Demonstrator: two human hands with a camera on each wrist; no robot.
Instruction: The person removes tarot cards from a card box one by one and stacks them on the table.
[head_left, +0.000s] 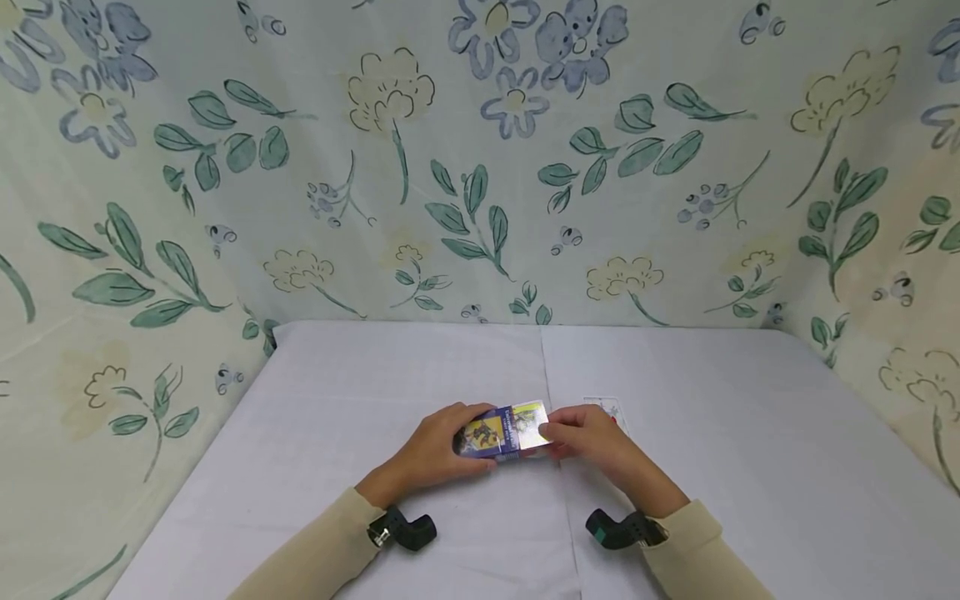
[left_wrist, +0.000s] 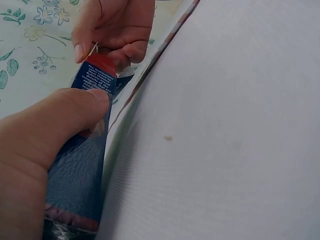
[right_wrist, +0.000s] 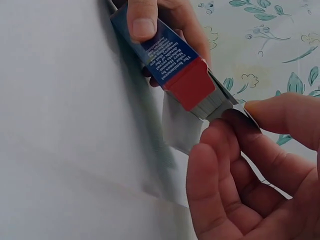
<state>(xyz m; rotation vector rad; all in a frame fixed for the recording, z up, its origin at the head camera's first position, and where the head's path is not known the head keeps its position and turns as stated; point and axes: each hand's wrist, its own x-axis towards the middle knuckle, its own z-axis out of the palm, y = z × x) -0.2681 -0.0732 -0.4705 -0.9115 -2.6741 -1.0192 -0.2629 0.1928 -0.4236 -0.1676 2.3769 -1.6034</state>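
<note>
Blue cardboard box is right between the hands over the white table, so neither's really nearer. Left hand grips its left end. Long axis runs sideways, open end pointing at the right hand, which pinches something thin there; flap or card, can't tell.

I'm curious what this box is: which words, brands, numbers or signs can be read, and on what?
"The luminescent color tones by": blue box, side panel.
"details of the": same panel; some neighbouring words are blurred.
Box front: lettering too small to read.
Loose printed piece: any text too small.
</note>
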